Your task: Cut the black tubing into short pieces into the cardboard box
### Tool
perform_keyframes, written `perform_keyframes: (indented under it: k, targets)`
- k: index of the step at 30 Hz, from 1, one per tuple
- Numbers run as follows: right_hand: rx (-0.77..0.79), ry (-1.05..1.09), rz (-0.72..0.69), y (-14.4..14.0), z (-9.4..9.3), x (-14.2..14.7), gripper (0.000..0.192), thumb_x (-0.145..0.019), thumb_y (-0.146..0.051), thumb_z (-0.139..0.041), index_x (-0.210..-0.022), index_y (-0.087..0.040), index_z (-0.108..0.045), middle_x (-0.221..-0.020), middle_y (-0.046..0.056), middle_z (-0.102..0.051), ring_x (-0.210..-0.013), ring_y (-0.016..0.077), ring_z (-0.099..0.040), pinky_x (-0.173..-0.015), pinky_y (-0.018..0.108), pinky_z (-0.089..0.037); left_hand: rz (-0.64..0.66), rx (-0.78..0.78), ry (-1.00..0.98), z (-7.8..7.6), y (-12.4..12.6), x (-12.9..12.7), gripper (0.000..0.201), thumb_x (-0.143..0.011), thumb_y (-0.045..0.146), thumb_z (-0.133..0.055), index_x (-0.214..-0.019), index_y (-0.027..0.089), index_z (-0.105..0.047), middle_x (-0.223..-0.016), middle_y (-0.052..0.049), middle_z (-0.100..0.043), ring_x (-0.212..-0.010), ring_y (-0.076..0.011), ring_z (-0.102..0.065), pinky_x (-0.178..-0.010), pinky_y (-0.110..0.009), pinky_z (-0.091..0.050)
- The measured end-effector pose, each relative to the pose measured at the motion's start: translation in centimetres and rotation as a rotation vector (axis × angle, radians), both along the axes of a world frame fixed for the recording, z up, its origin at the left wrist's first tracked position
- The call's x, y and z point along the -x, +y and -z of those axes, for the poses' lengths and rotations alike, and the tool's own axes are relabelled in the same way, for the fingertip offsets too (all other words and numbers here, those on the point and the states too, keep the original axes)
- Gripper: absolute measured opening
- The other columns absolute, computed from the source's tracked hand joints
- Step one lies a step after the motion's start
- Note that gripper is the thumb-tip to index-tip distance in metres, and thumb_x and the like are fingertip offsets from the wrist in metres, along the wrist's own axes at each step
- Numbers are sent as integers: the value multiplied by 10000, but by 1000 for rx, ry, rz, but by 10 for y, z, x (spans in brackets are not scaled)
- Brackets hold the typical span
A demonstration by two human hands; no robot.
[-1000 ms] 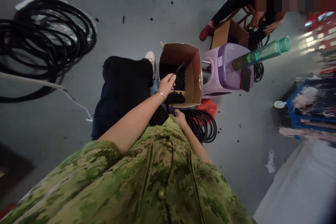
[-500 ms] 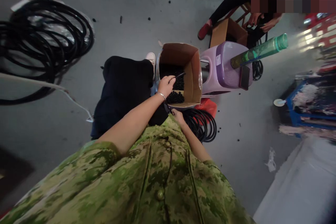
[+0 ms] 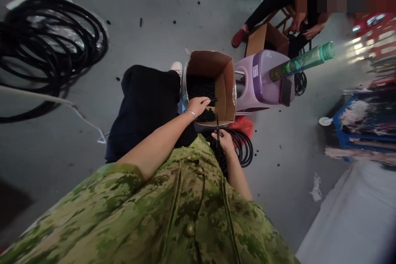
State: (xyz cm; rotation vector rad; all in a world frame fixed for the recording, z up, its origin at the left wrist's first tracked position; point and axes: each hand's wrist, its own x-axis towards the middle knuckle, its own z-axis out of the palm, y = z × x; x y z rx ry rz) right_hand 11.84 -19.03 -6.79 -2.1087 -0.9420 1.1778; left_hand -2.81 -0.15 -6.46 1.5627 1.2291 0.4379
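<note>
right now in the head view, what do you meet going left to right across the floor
big black hose coil → dark cloth on the lap → cardboard box → purple stool → green bottle → blue crate

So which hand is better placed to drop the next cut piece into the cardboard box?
Left hand: it is already over the cardboard box. The right hand holds the black tube beside it.

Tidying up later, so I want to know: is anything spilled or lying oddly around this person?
Yes. Small black bits are scattered loose across the grey floor, outside the cardboard box that holds a pile of similar pieces. A green bottle also lies tilted across the purple stool, its end jutting past the edge.
</note>
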Motion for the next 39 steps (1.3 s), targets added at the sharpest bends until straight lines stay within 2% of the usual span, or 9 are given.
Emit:
perform_keyframes:
  k: [5, 10, 14, 22, 29, 35, 39]
  targets:
    - [-3, 96, 92, 34, -3, 12, 484, -625, -600, -733, -796, -151, -668, -650, -10, -547, -602, 128, -465, -581, 254, -381, 45, 156, 29, -2, -2, -2, 346, -907, 256, -493, -1098, 150, -762, -890, -59, -736, -736, -171, -644, -719, -268, -502]
    - [20, 183, 121, 42, -10, 18, 514, -610, -596, -760, -843, -143, -696, -622, -14, -548, -576, 121, -469, -550, 245, -381, 22, 167, -77, -4, -4, -5, 376, -904, 243, -482, -1160, 132, -734, -746, -29, -703, -708, -151, -609, -732, -240, -465]
    - [35, 170, 70, 37, -17, 12, 511, -616, -587, -765, -859, -142, -703, -617, -7, -554, -581, 129, -479, -553, 246, -380, 38, 143, -121, -5, -4, -4, 369, -903, 334, -483, -1015, 120, -763, -638, -17, -662, -664, -156, -592, -692, -239, -442]
    - [34, 48, -35, 39, -16, 5, 500, -672, -637, -681, -862, -174, -686, -657, -13, -519, -632, 135, -452, -573, 239, -363, 148, 128, -106, -1, -6, -7, 291, -864, 293, -498, -841, 155, -753, -705, -17, -692, -695, -159, -595, -690, -248, -430]
    - [33, -104, -89, 42, -8, 7, 499, -738, -656, -593, -848, -179, -692, -662, -16, -510, -658, 147, -460, -608, 248, -384, 207, 89, -85, 4, -5, -6, 282, -851, 293, -498, -843, 169, -752, -705, -9, -696, -707, -154, -593, -694, -243, -429]
    - [29, -193, -119, 43, -11, 13, 487, -762, -640, -584, -873, -181, -703, -710, -1, -570, -685, 152, -483, -651, 256, -395, 199, 77, -40, 0, -5, -5, 289, -847, 296, -494, -787, 175, -750, -691, -14, -696, -690, -158, -588, -674, -247, -422]
    - [31, -178, -102, 46, -12, 16, 524, -765, -670, -563, -896, -184, -709, -683, -4, -555, -686, 157, -484, -636, 247, -388, 196, 87, -33, -3, -5, -5, 278, -847, 286, -505, -748, 175, -739, -677, -13, -692, -675, -154, -580, -663, -244, -416]
